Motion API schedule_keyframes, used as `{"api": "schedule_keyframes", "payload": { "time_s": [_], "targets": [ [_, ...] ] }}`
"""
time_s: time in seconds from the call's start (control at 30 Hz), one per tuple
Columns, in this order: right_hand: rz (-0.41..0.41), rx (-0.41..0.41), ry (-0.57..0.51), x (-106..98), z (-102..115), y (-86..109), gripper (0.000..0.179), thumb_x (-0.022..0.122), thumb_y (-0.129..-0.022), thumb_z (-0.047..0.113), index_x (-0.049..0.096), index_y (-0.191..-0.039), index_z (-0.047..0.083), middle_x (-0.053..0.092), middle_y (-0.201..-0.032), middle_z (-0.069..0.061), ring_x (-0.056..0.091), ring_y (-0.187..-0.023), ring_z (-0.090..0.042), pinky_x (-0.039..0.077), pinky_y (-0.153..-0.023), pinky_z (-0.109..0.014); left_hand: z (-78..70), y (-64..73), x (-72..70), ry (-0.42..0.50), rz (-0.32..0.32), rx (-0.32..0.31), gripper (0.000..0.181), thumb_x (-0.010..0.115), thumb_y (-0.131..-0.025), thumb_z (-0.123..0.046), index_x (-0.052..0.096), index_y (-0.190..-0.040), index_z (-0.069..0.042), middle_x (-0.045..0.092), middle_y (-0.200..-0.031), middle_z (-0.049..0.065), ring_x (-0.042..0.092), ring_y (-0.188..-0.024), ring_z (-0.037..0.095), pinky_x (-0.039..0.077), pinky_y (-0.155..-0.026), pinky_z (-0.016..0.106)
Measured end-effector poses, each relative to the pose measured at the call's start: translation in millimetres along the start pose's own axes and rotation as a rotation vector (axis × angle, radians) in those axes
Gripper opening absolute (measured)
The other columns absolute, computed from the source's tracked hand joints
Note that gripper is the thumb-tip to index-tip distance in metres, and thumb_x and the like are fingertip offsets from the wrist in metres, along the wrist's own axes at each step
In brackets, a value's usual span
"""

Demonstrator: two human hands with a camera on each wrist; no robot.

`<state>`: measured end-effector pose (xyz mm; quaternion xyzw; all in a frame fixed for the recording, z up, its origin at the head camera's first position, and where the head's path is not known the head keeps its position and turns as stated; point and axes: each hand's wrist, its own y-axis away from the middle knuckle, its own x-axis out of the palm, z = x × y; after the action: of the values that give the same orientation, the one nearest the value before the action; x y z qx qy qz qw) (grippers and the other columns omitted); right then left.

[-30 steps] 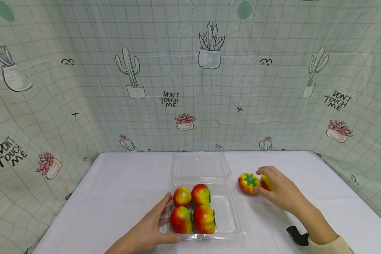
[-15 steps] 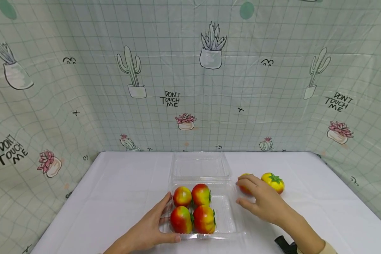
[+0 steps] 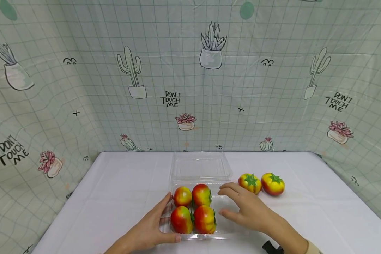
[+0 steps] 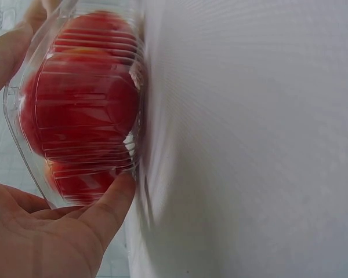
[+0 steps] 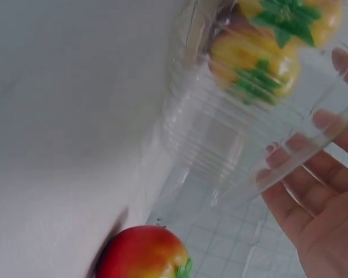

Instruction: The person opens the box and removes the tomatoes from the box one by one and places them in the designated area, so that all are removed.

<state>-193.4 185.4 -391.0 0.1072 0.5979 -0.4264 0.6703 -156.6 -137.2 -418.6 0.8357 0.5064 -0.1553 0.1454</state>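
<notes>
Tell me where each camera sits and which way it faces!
Head: on the head, facing forward and down; left hand and right hand show.
Left wrist: on that wrist, facing the clear plastic box sideways; left hand shows.
Right wrist: on that wrist, facing the box's other side; right hand shows.
Head and right wrist share round red-yellow fruits and box.

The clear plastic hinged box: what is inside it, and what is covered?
Four round red-and-yellow fruits sit two by two in the left part of the box. In the head view, the right hand hides part of its floor at the right.
</notes>
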Motion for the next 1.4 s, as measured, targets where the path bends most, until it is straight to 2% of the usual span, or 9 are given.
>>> {"api": "schedule_keyframes", "payload": {
  "time_s": [0.27, 0.47, 0.6, 0.77, 1.2, 1.4],
  "targets": [
    [0.027, -0.042, -0.108, 9.0, 8.5, -3.6, 0.044, 0.063, -0.089, 0.047, 0.056, -0.124, 0.021, 0.052, -0.128, 0.008, 0.055, -0.111, -0.009, 0.051, -0.093, -0.035, -0.5, 0.7, 0.7, -0.009, -0.008, -0.003, 0.112, 0.08, -0.075, -0.041, 0.007, -0.154, -0.011, 0.016, -0.156, 0.018, 0.036, -0.134, 0.037, 0.046, -0.097, 0.04],
    [0.034, -0.068, -0.148, 16.0, 13.4, -6.3, 0.048, 0.063, -0.088, 0.05, 0.056, -0.125, 0.018, 0.053, -0.124, 0.01, 0.055, -0.109, -0.01, 0.051, -0.094, -0.033, -0.6, 0.6, 2.0, -0.01, -0.008, 0.001, 0.111, 0.08, -0.076, -0.04, 0.007, -0.154, -0.01, 0.017, -0.156, 0.018, 0.038, -0.133, 0.036, 0.046, -0.098, 0.041],
    [0.048, -0.053, -0.154, 18.6, 16.2, -7.0, 0.05, 0.062, -0.087, 0.053, 0.055, -0.124, 0.02, 0.054, -0.12, 0.011, 0.058, -0.103, -0.011, 0.053, -0.089, -0.031, -1.0, 0.4, 2.0, -0.015, -0.01, 0.005, 0.112, 0.08, -0.075, -0.04, 0.007, -0.154, -0.01, 0.017, -0.156, 0.018, 0.036, -0.134, 0.036, 0.045, -0.099, 0.041],
    [0.103, -0.01, -0.173, 20.7, 19.9, -7.7, 0.05, 0.059, -0.088, 0.056, 0.055, -0.124, 0.022, 0.054, -0.115, 0.012, 0.059, -0.096, -0.01, 0.054, -0.081, -0.028, -1.0, 0.4, 1.4, -0.022, -0.011, 0.011, 0.112, 0.081, -0.075, -0.04, 0.007, -0.154, -0.008, 0.016, -0.157, 0.017, 0.034, -0.135, 0.036, 0.045, -0.099, 0.041],
    [0.19, 0.049, -0.275, 25.0, 22.6, -9.7, 0.046, 0.056, -0.088, 0.059, 0.053, -0.122, 0.028, 0.052, -0.111, 0.016, 0.059, -0.098, -0.003, 0.054, -0.084, -0.027, -2.1, 0.2, 1.4, -0.023, -0.011, -0.005, 0.112, 0.08, -0.075, -0.042, 0.008, -0.154, -0.01, 0.017, -0.157, 0.017, 0.035, -0.135, 0.036, 0.046, -0.098, 0.041],
    [0.216, 0.061, -0.28, 25.4, 24.0, -11.2, 0.046, 0.057, -0.088, 0.058, 0.054, -0.122, 0.028, 0.052, -0.111, 0.016, 0.058, -0.098, -0.003, 0.054, -0.084, -0.027, -1.0, 0.8, 1.6, -0.021, -0.008, 0.006, 0.112, 0.08, -0.075, -0.041, 0.007, -0.154, -0.009, 0.016, -0.157, 0.017, 0.035, -0.135, 0.036, 0.045, -0.099, 0.041]
  ]
}}
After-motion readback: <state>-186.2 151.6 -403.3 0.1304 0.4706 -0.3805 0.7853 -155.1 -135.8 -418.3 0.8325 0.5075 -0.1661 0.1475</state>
